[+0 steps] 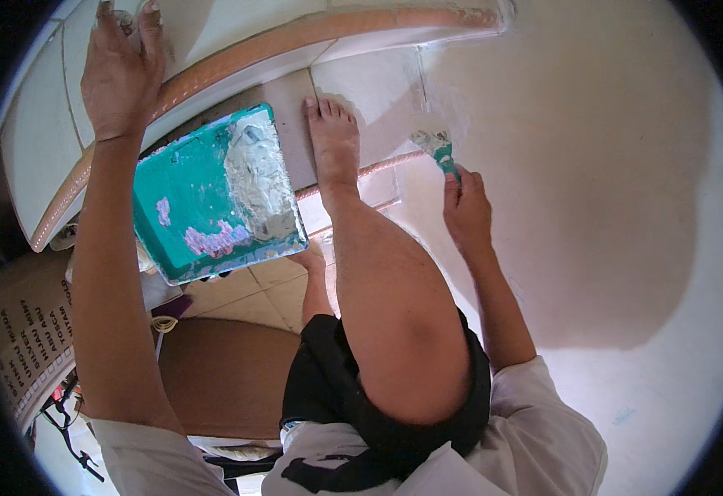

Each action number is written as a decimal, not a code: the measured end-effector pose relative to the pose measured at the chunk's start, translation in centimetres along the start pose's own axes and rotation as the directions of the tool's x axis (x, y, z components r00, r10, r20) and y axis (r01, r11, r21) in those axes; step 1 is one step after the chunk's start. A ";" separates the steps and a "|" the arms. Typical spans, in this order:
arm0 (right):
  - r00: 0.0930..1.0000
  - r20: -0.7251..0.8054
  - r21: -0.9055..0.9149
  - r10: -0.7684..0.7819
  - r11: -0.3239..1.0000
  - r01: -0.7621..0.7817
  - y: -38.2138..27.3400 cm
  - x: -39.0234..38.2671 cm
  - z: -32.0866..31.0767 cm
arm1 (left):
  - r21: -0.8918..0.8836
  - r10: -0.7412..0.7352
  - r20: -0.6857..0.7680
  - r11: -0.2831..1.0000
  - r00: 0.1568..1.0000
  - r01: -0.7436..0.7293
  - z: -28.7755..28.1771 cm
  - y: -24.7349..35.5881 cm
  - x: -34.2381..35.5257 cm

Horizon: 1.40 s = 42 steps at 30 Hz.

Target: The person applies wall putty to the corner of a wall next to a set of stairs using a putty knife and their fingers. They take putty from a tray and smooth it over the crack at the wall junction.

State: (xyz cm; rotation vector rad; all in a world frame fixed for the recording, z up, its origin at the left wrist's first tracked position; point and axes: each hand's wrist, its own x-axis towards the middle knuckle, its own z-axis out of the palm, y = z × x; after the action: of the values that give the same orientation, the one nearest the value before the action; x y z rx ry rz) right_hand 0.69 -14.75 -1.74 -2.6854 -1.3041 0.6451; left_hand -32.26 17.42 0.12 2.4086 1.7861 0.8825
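My left hand (122,87) reaches up over the tiled step (204,25) at the top left, thumb and fingers closed around a small greyish object I cannot make out. My right hand (469,207) grips a putty knife (442,151) with a green handle and grey-white paste on its blade, held against the pale wall surface (593,165) on the right. Between my left arm and my bare foot (333,140) rests a teal paint tray (180,198), tilted, with white putty (258,174) along its right side and pinkish dried smears.
Below the top step's copper-coloured edging are a lower tiled tread (378,78) and a tiled floor (271,293). A cardboard box (23,331) stands at the left, beside brown board (213,372), a cream cord (163,324) and black bars (72,430). My raised leg occupies the centre.
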 end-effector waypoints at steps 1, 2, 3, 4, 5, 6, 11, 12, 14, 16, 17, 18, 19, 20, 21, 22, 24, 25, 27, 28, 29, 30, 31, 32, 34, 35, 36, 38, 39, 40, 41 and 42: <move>1.000 -0.015 0.038 0.000 0.999 0.000 0.1 -0.2 1.1 | 0.036 0.016 -0.027 0.999 1.000 -0.015 -0.1 -0.2 -0.1; 0.999 -0.033 0.102 0.027 0.995 -0.023 0.4 -0.4 2.0 | 0.060 0.034 -0.051 0.998 0.998 -0.031 0.5 -0.3 -0.1; 0.998 -0.049 0.177 0.051 0.983 -0.042 0.5 -0.4 3.2 | 0.095 0.060 -0.078 0.994 0.995 -0.053 0.6 -0.3 0.1; 0.995 -0.062 0.253 0.077 0.966 -0.059 0.9 -0.4 4.4 | 0.089 0.059 -0.068 0.995 0.996 -0.053 0.6 -0.4 0.2; 0.994 -0.026 0.341 0.111 0.935 -0.095 0.4 -0.1 5.0 | 0.084 0.063 -0.054 0.995 0.997 -0.058 0.7 -0.7 0.1; 0.990 0.011 0.426 0.141 0.895 -0.132 -0.1 0.2 5.6 | 0.079 0.069 -0.040 0.995 0.997 -0.065 0.8 -0.9 0.1; 0.988 -0.048 0.482 0.144 0.870 -0.104 -2.1 2.3 8.0 | 0.107 0.013 -0.013 0.994 1.000 -0.012 0.3 0.2 0.1; 0.989 -0.051 0.487 0.136 0.868 -0.094 -2.4 3.1 8.7 | 0.109 -0.034 0.017 0.994 0.999 0.032 0.1 0.4 0.1; 0.984 0.006 0.587 0.176 0.796 -0.146 -3.1 4.1 9.5 | 0.144 0.045 -0.034 0.989 0.998 -0.040 0.1 0.2 0.1; 0.972 -0.042 0.607 0.230 0.779 -0.158 -2.9 5.0 10.7 | 0.115 0.079 -0.044 0.991 0.996 -0.073 0.6 0.2 0.2; 0.971 -0.034 0.638 0.236 0.753 -0.161 -3.0 5.3 10.9 | 0.086 0.072 -0.026 0.994 0.997 -0.070 0.4 0.5 0.2; 0.970 -0.027 0.667 0.241 0.727 -0.162 -3.2 5.8 11.0 | 0.058 0.065 -0.007 0.996 0.998 -0.064 0.1 1.0 0.3; 0.971 -0.046 0.686 0.235 0.714 -0.141 -3.1 6.4 11.4 | 0.068 -0.030 0.050 0.997 0.998 0.027 -0.1 1.6 0.2; 0.966 -0.056 0.696 0.252 0.704 -0.143 -3.0 6.9 12.0 | 0.078 -0.009 0.039 0.997 0.999 0.006 0.0 1.4 0.3; 0.961 -0.066 0.703 0.267 0.696 -0.145 -3.1 7.3 12.3 | 0.088 0.008 0.027 0.996 1.000 -0.010 0.3 0.5 0.3; 0.957 -0.077 0.711 0.281 0.689 -0.145 -3.1 7.6 12.6 | 0.098 0.025 0.015 0.995 1.000 -0.026 0.5 0.0 0.4; 0.950 -0.096 0.711 0.298 0.688 -0.144 -3.2 7.9 12.8 | 0.083 0.029 0.013 0.996 1.000 -0.030 0.6 0.0 0.2; 0.946 -0.105 0.711 0.305 0.689 -0.143 -3.2 7.9 12.9 | 0.075 0.029 0.012 0.997 0.999 -0.030 0.6 0.1 0.2; 0.932 -0.082 0.708 0.352 0.679 -0.195 -3.4 7.7 12.6 | 0.100 0.069 0.000 0.993 0.998 -0.069 0.2 0.6 0.3; 0.924 -0.070 0.705 0.375 0.674 -0.220 -3.5 7.6 12.5 | 0.113 0.089 -0.005 0.990 0.996 -0.088 0.0 0.8 0.3; 0.915 -0.086 0.713 0.395 0.666 -0.221 -3.3 7.6 12.5 | 0.104 0.071 0.006 0.992 0.997 -0.072 0.0 1.1 0.3; 0.904 -0.102 0.720 0.415 0.658 -0.221 -3.2 7.5 12.7 | 0.095 0.054 0.017 0.994 0.998 -0.055 0.1 1.3 0.3; 0.893 -0.117 0.728 0.435 0.649 -0.221 -3.1 7.5 12.8 | 0.086 0.037 0.029 0.995 0.999 -0.039 0.1 1.5 0.4; 0.881 -0.108 0.733 0.461 0.636 -0.243 -3.4 7.3 12.6 | 0.090 0.054 0.023 0.994 0.998 -0.056 0.1 1.3 0.4; 0.853 -0.090 0.743 0.513 0.606 -0.286 -3.9 6.6 12.2 | 0.095 0.088 0.012 0.991 0.996 -0.089 0.2 0.9 0.4; 0.848 -0.087 0.743 0.523 0.601 -0.295 -3.8 6.1 12.1 | 0.093 0.091 0.010 0.991 0.996 -0.091 0.2 0.9 0.4; 0.842 -0.083 0.743 0.533 0.596 -0.304 -3.5 5.7 12.0 | 0.091 0.093 0.008 0.991 0.996 -0.094 0.1 0.9 0.4; 0.828 -0.081 0.744 0.555 0.587 -0.320 -3.0 4.9 11.9 | 0.081 0.075 0.020 0.994 0.997 -0.076 0.1 0.9 0.4; 0.820 -0.084 0.745 0.566 0.582 -0.326 -2.8 4.5 11.9 | 0.073 0.053 0.033 0.996 0.998 -0.056 0.2 0.6 0.4; 0.812 -0.085 0.745 0.577 0.578 -0.333 -2.6 4.1 12.0 | 0.066 0.031 0.047 0.997 0.998 -0.034 0.2 0.3 0.5; 0.807 -0.084 0.747 0.585 0.573 -0.337 -2.4 3.7 12.1 | 0.064 0.036 0.046 0.997 0.998 -0.039 0.3 -0.1 0.4; 0.802 -0.082 0.749 0.592 0.567 -0.342 -2.2 3.3 12.3 | 0.063 0.040 0.045 0.997 0.998 -0.043 0.3 -0.4 0.3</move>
State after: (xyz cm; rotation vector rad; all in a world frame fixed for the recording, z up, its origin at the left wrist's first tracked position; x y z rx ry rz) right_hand -4.18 -12.11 -13.44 -2.2838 -0.1223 0.5424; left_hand -32.42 17.95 -0.09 2.4916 1.7821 0.7816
